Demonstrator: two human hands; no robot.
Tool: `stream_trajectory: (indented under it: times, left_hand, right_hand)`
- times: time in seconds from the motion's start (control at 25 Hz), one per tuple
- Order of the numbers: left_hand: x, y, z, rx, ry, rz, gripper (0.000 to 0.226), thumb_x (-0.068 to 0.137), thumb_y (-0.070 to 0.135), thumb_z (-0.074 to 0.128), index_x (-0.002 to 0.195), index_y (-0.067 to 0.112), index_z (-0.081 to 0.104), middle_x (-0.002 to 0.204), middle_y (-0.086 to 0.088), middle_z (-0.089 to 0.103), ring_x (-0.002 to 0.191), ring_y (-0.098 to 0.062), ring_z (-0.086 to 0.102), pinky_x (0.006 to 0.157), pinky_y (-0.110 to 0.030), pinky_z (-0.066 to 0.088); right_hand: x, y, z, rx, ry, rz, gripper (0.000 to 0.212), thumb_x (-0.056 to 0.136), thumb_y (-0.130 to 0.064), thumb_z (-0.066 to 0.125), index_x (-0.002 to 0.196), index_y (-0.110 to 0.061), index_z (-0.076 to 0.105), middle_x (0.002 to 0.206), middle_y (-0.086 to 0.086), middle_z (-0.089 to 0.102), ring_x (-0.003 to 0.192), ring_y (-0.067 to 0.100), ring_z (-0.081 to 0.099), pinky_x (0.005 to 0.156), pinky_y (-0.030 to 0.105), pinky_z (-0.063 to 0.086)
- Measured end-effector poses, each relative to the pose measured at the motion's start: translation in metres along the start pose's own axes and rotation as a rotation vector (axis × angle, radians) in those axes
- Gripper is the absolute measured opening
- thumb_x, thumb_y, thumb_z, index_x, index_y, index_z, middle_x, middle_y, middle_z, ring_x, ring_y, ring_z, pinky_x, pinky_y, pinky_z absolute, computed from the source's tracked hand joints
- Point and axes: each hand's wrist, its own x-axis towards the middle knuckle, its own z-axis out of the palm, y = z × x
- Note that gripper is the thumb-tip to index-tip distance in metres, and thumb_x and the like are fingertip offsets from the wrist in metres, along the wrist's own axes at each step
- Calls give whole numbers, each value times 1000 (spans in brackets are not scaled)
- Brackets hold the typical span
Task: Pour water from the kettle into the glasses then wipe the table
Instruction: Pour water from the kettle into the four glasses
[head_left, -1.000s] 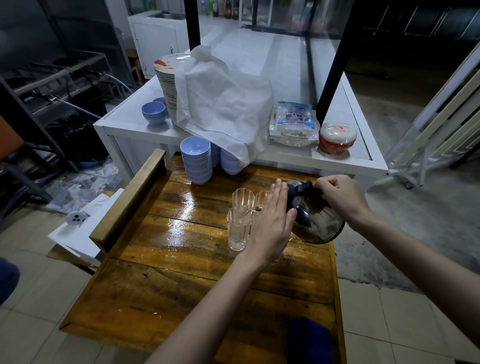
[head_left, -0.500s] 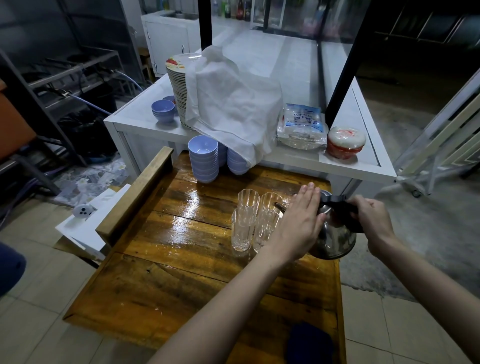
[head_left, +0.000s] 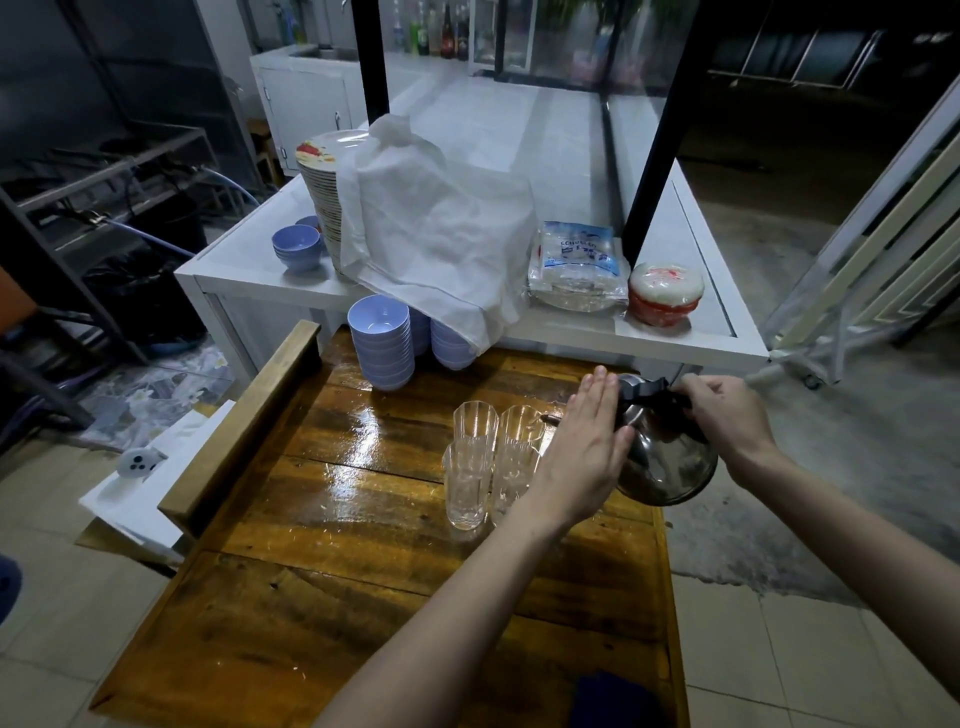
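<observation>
**Right hand (head_left: 727, 415) on the kettle (head_left: 670, 462), spout toward the glasses (head_left: 470, 467)**

It curled round the black handle (head_left: 657, 391). The left hand (head_left: 587, 452) lay flat, fingers straight and together, against the kettle's side. The kettle was tilted at the table's (head_left: 363, 597) right edge, its spout (head_left: 546, 417) pointing left at the glasses just beside it. Pouring likely meant tipping further leftward.

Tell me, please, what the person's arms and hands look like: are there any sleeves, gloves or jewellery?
The left hand and right hand wear no gloves, and no ring, watch or bracelet shows. The left forearm and right forearm are uncovered to the frame's edge; no sleeve is in view.
</observation>
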Motion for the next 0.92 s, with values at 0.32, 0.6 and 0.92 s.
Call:
stream_trajectory:
  times: [0.32,0.6,0.92]
  left_hand:
    - [12,-8,-1,-52,-22,-56,59,104,33,27,153,14,-1,162,-3,-6,147,-8,-11,119,-24,-6]
    - [14,-11,-1,-111,-31,-77,58,104,32,27,153,15,-1,161,-1,-8,146,-6,-12,119,-25,-5]
    - [17,-16,0,-148,-4,-100,59,104,33,27,153,15,0,162,-1,-6,146,-6,-11,120,-26,-4]
  right_hand:
    - [22,-8,5,-175,-9,-37,41,79,-36,53,59,-1,61,59,16,63,64,33,63,58,38,47]
    - [25,-17,5,-247,-14,-91,35,87,-28,56,62,-6,70,63,13,68,66,25,63,57,31,40]
    - [33,-20,9,-265,-29,-119,34,85,-31,58,64,-9,71,65,13,70,70,28,66,65,37,48]
